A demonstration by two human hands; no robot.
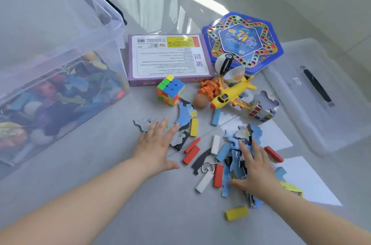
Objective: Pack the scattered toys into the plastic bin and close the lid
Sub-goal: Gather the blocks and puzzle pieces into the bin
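Both hands lie spread, grasping nothing, left hand over loose pieces, right hand on the puzzle pile — gathering seems underway; next, scoop them into the part-filled plastic bin at left.

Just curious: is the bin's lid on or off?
Off. The lid lies flat at far right, apart from the bin, whose top is uncovered.

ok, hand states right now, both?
Left hand: open, fingers spread, holding nothing.
Right hand: open, resting flat on the blue cardboard puzzle pieces.
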